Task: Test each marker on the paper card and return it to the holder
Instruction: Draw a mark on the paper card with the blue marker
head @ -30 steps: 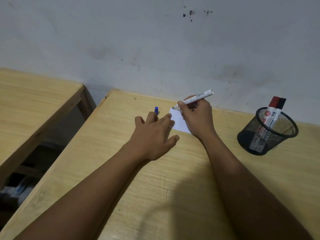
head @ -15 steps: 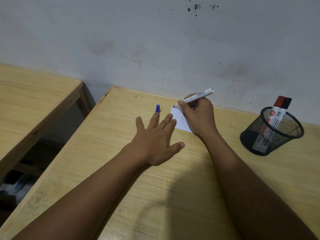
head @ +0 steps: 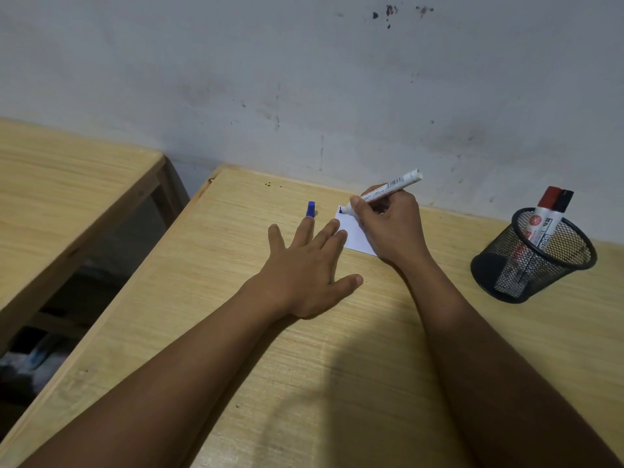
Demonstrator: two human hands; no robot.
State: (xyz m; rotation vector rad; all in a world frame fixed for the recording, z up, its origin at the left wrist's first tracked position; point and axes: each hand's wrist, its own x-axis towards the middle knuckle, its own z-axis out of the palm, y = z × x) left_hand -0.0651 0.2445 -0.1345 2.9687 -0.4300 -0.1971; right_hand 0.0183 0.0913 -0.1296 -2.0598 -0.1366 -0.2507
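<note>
I see right hand (head: 388,224) fingers pinching marker (head: 388,188) near tip, nib on paper card (head: 354,236). Left hand (head: 304,268) flat, empty, pinning card; blue cap (head: 311,209) past fingertips. Marker light, stiff, slick; I'd grip mid-barrel.

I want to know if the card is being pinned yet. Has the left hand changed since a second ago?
Yes. The left hand, curled earlier, has flattened, its fingers stretched toward the wall, reaching the paper card beside the blue cap.

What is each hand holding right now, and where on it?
The right hand grips the white marker low on its barrel, near the tip. The left hand holds nothing; it lies flat, fingertips on the paper card.
</note>
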